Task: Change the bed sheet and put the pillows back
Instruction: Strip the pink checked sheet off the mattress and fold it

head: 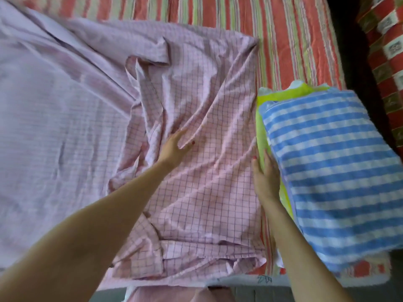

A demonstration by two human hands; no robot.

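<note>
Hands work a half-spread sheet [192, 171] at the near edge of a striped mattress [294, 51]. The left hand [174, 147] lies flat on the pink check cloth, fingers straight and slightly apart, with creases fanning out beyond the fingertips. The right hand [265, 177] presses straight, close-set fingers against the side of a pillow stack [331, 171], which sits just right of them, blue stripes over green. The step in hand appears to be spreading the fresh sheet. The next move likely calls for shifting the pillows aside, since bare mattress still shows beyond and right of the fingers. The folded part of the sheet runs lengthwise away from the person, with loose cloth trailing left. The stack's long axis also points away, tilted slightly left.
</note>
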